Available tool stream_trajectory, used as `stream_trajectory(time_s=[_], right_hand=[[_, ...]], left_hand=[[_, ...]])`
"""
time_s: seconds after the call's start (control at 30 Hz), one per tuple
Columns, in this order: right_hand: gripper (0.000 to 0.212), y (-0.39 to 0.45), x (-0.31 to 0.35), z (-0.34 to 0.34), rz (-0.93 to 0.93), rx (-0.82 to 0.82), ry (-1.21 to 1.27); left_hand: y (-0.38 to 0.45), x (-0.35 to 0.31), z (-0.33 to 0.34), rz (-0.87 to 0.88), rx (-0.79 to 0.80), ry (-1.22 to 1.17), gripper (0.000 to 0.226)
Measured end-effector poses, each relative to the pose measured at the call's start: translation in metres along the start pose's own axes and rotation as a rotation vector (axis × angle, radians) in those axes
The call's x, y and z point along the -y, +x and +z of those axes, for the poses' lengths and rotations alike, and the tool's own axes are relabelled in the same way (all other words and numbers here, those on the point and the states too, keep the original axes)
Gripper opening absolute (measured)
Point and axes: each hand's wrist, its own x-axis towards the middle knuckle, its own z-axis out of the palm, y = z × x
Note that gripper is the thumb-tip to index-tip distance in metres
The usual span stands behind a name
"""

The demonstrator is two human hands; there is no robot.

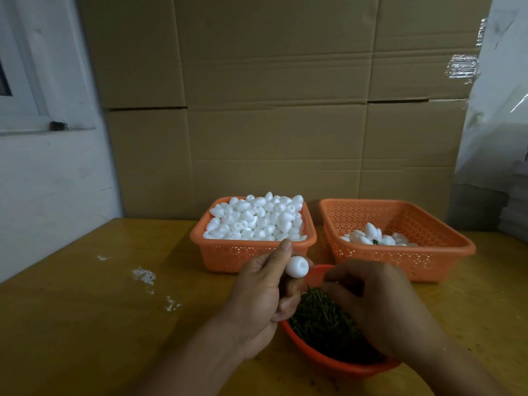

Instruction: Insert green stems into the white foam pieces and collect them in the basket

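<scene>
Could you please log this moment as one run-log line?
left hand: holds foam piece | right hand: over stem bowl, grip unclear | collection basket: few pieces

Wooden table with three orange baskets, white crumbs.

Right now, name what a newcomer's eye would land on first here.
First, the orange basket at centre back, heaped with white foam pieces, bright against the cardboard wall. Next, the left hand holding one foam piece up over the red bowl of green stems, where the right hand reaches.
</scene>
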Motion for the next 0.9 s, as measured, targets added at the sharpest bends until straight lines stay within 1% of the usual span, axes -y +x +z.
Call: stream_trajectory(time_s=[0.07,0.13,0.17,0.23,0.33,0.47,0.57,0.73,0.83,0.9], right_hand=[[0.005,-0.001,0.006,-0.005,0.040,-0.051,0.265],[0.011,-0.003,0.013,-0.010,0.052,-0.063,0.554],[0.013,-0.004,0.015,-0.013,0.051,-0.056,0.659],[0.017,-0.006,0.018,-0.017,0.037,-0.022,0.761],[0.019,-0.008,0.024,-0.016,-0.012,0.023,0.758],[0.021,-0.011,0.029,-0.011,-0.068,0.022,0.677],[0.021,-0.012,0.029,-0.010,-0.055,0.020,0.638],[0.020,-0.011,0.029,-0.009,-0.017,-0.003,0.640],[0.016,-0.011,0.029,-0.009,-0.007,-0.005,0.619],[0.018,-0.011,0.029,-0.009,-0.010,0.000,0.619]], left_hand=[[0.000,-0.001,0.000,-0.009,0.001,-0.013,0.041],[0.000,-0.002,0.001,-0.017,-0.007,-0.025,0.042],[0.000,-0.002,0.001,-0.021,-0.014,-0.030,0.042],[-0.001,-0.003,0.002,-0.025,-0.028,-0.036,0.041],[-0.002,-0.003,0.004,-0.012,-0.042,-0.024,0.044],[-0.003,-0.004,0.005,-0.003,-0.049,0.004,0.044],[-0.003,-0.003,0.005,-0.003,-0.046,0.015,0.043],[-0.002,-0.002,0.004,0.007,-0.032,0.023,0.041],[-0.003,-0.001,0.004,0.011,-0.026,0.026,0.041],[-0.003,-0.001,0.004,0.019,-0.018,0.039,0.042]])
